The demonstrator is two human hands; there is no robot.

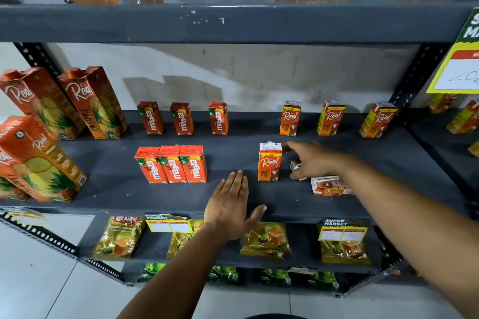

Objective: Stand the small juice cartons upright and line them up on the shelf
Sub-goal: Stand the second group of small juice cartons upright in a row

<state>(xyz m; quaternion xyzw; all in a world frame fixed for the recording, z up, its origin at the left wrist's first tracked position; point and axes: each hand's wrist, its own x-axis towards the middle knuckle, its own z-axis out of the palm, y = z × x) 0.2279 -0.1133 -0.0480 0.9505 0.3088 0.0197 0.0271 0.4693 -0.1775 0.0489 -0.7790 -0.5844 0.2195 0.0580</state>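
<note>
So the right hand [312,160] has its fingers around a small carton [296,165] just right of the upright orange Real juice carton [269,162]; another carton [329,186] lies flat further right on the dark grey shelf [155,197]. Left hand [230,204] rests open, fingers spread flat.

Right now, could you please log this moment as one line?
phase: righting Real cartons | left hand: flat on shelf | right hand: closing on small carton | fallen carton: lying flat

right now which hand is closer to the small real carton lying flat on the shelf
Right. The right hand is just above and left of the flat carton, with the forearm crossing over it. The left hand rests palm down near the shelf's front edge, well to its left.
</note>
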